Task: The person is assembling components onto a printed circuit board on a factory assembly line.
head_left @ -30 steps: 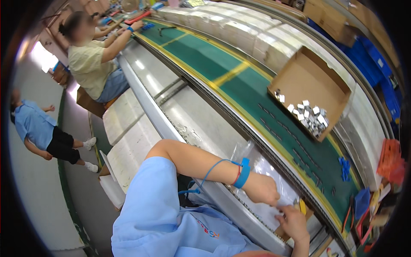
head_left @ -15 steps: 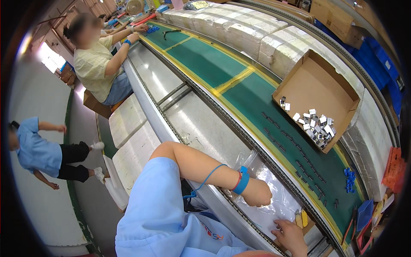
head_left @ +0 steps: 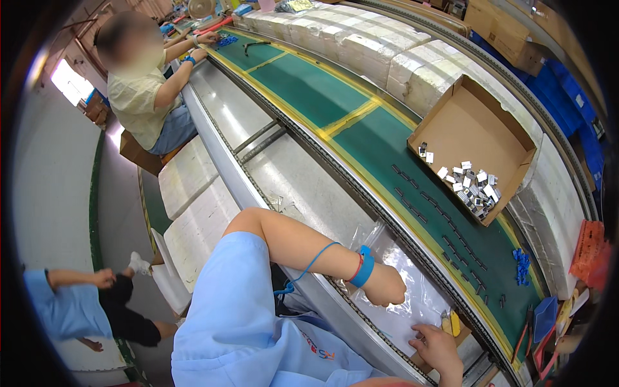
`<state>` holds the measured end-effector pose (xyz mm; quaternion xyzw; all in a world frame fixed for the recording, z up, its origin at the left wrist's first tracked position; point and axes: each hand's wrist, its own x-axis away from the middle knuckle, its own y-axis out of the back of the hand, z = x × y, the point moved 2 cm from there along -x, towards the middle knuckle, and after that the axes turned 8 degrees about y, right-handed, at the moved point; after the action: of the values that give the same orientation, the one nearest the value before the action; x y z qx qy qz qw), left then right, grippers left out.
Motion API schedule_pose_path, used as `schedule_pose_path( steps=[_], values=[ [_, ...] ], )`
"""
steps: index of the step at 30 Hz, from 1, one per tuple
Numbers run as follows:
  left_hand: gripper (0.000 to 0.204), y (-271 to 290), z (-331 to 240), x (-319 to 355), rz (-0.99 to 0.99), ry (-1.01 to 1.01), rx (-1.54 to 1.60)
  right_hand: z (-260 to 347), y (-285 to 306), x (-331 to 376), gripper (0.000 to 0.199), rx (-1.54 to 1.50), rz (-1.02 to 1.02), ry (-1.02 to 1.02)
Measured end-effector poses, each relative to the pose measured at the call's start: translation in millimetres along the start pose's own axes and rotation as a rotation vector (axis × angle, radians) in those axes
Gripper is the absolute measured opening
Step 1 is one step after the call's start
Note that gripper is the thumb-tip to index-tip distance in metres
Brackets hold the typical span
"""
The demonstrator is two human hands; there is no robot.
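Observation:
My left hand [head_left: 385,286] is closed in a fist, back of the hand up, over a clear plastic bag [head_left: 407,298] on the metal ledge. Anything inside its fingers is hidden. A blue strap [head_left: 363,269] with a cord circles that wrist, beside a thin red band. Nearer to me, by the bag's lower edge, my right hand [head_left: 437,348] rests with fingers loosely bent and apart, and no object shows in it. Just beyond its fingertips lies a yellow-handled tool [head_left: 455,324].
Rows of small dark parts [head_left: 445,216] and a blue pile [head_left: 521,266] lie on the green belt [head_left: 380,151]. A cardboard tray [head_left: 480,119] holds small white-and-metal pieces [head_left: 474,188]. White foam blocks [head_left: 361,42] line the far side. One co-worker [head_left: 138,97] sits left; another [head_left: 68,303] walks.
The walking co-worker has moved lower in the view, toward me. The seated co-worker's head has shifted slightly. My two hands have barely moved.

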<state>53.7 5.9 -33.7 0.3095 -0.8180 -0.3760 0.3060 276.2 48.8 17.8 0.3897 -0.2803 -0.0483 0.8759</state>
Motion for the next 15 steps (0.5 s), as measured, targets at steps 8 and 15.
schedule_pose_path(
  steps=[8, 15],
  values=[
    [0.023, 1.5, -1.1, 0.7, 0.010, -0.010, -0.038, -4.1, -0.7, 0.4, 0.034, 0.001, 0.017, -0.021],
    [0.024, 1.9, -2.8, 1.6, 0.006, -0.013, -0.049, -2.1, 0.8, 0.7, 0.034, 0.004, 0.012, -0.006]
  ],
)
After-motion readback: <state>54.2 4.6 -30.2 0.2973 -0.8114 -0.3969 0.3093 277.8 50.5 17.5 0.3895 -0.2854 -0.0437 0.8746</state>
